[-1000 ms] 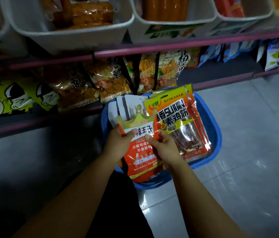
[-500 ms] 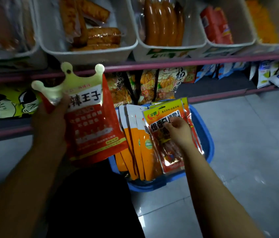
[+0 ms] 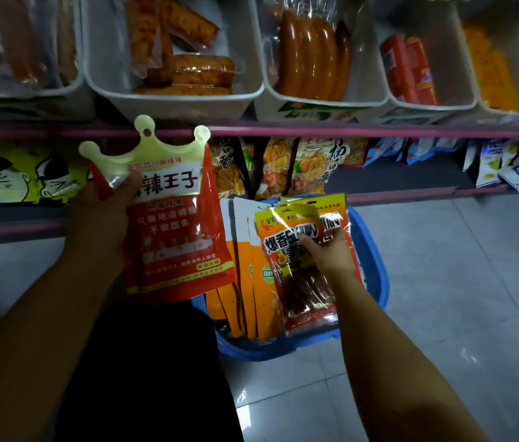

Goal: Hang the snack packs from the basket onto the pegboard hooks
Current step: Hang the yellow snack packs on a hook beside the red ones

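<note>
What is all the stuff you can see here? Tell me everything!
crown-topped pack: one, red, held up in the left hand.
flame-print pack: one, orange-red, front of the basket.
orange packs: several, standing in the basket.
basket: one, blue, on the floor.
white bins: a row, holding sausages, top shelf.
hanging bags: many, mixed colours, under the pink rail.
left hand: gripping the crown-topped pack.
right hand: on the flame-print pack.

Red crown-topped snack pack (image 3: 175,237): glossy plastic film, smooth, with glare. Orange-red pack (image 3: 302,250) in the basket: shiny film with a clear window. Basket (image 3: 376,269): smooth blue moulded plastic. Shelf bins (image 3: 175,100): matt white plastic. Floor tiles (image 3: 462,298): glazed, reflective.
</note>
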Demonstrator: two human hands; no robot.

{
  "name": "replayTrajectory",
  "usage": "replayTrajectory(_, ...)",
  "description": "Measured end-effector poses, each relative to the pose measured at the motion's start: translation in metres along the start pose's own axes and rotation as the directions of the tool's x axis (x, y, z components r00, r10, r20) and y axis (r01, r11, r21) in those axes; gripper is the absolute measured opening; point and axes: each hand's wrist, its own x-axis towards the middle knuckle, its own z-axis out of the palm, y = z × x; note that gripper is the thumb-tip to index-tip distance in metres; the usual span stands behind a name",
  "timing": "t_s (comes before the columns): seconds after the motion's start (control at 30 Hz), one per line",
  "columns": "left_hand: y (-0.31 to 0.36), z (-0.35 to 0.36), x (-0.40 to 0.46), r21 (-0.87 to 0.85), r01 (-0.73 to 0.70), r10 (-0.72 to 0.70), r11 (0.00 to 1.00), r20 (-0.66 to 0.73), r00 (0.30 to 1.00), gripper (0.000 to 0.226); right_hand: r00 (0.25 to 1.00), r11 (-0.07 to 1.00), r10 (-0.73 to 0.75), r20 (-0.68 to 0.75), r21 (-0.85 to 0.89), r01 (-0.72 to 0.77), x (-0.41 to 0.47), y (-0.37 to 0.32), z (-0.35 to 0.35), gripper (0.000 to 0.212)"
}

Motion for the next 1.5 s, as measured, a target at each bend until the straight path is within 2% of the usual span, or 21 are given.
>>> replayTrajectory(0.03, 0.001, 0.001, -0.001, -0.044, 0.011, -0.009, 0.999, 0.041, 0.999, 0.045, 0.999, 1.0, -0.004, 0.037, -0.016, 0.004, 0.003, -0.003, 0.0, 0.063)
replayTrajectory(0.1, 0.0, 0.007, -0.001, -0.067, 0.019, -0.017, 0.998, 0.031, 0.999, 0.015, 0.995, 0.983, -0.015, 0.1, -0.179, 0.032, 0.011, -0.008, 0.003, 0.054)
replayTrajectory(0.17, -0.002, 0.012, -0.005, -0.084, 0.016, -0.013, 0.996, 0.032, 0.999, 0.008, 0.994, 0.967, -0.033, 0.105, -0.248, 0.058, 0.014, -0.014, 0.006, 0.041)
replayTrajectory(0.23, -0.002, 0.012, -0.006, -0.113, 0.009, -0.005, 0.994, 0.037, 0.999, 0.01, 0.991, 0.993, -0.075, 0.113, -0.084, 0.085, 0.014, -0.019, 0.01, 0.03)
replayTrajectory(0.33, -0.001, 0.014, -0.008, -0.125, 0.017, -0.013, 0.992, 0.03, 0.999, 0.004, 0.981, 0.981, -0.158, 0.114, 0.13, 0.143, 0.001, -0.034, 0.009, 0.027)
replayTrajectory(0.47, 0.001, 0.014, -0.013, -0.151, 0.055, -0.047, 0.987, 0.054, 0.997, 0.006, 0.943, 0.923, -0.334, 0.005, 0.206, 0.326, -0.026, -0.071, -0.009, 0.011)
replayTrajectory(0.6, 0.027, 0.006, -0.02, -0.134, 0.009, -0.004, 0.991, 0.038, 0.999, 0.004, 0.846, 0.817, -0.531, -0.055, 0.234, 0.528, -0.061, -0.133, -0.04, 0.004)
replayTrajectory(0.77, 0.086, -0.029, -0.027, -0.162, -0.213, 0.206, 0.964, -0.059, 0.977, 0.002, 0.689, 0.644, -0.714, -0.122, 0.27, 0.716, -0.116, -0.229, -0.054, 0.019)
replayTrajectory(0.9, 0.138, -0.078, -0.033, -0.259, -0.361, 0.331, 0.896, -0.151, 0.931, 0.007, 0.533, 0.465, -0.822, -0.201, 0.305, 0.832, -0.162, -0.306, -0.045, 0.008)
replayTrajectory(1.07, 0.206, -0.143, -0.032, -0.283, -0.542, 0.482, 0.792, -0.256, 0.838, 0.007, 0.306, 0.213, -0.921, -0.242, 0.347, 0.913, -0.22, -0.391, -0.021, 0.015)
replayTrajectory(1.13, 0.235, -0.169, -0.026, -0.26, -0.602, 0.523, 0.755, -0.314, 0.792, 0.004, 0.241, 0.135, -0.937, -0.252, 0.376, 0.917, -0.237, -0.423, -0.009, 0.017)
replayTrajectory(1.23, 0.277, -0.206, -0.014, -0.235, -0.667, 0.586, 0.707, -0.333, 0.739, 0.017, 0.17, 0.054, -0.947, -0.274, 0.386, 0.921, -0.256, -0.463, 0.014, 0.018)
replayTrajectory(1.33, 0.312, -0.242, 0.001, -0.209, -0.709, 0.634, 0.674, -0.329, 0.7, 0.019, 0.117, 0.006, -0.95, -0.29, 0.356, 0.935, -0.269, -0.496, 0.041, 0.019)
replayTrajectory(1.4, 0.332, -0.263, 0.015, -0.184, -0.722, 0.649, 0.666, -0.334, 0.684, 0.016, 0.122, 0.014, -0.943, -0.309, 0.329, 0.944, -0.27, -0.515, 0.06, 0.024)
replayTrajectory(1.5, 0.358, -0.287, 0.039, -0.143, -0.73, 0.665, 0.669, -0.324, 0.673, 0.004, 0.195, 0.087, -0.92, -0.339, 0.309, 0.947, -0.265, -0.539, 0.085, 0.036)
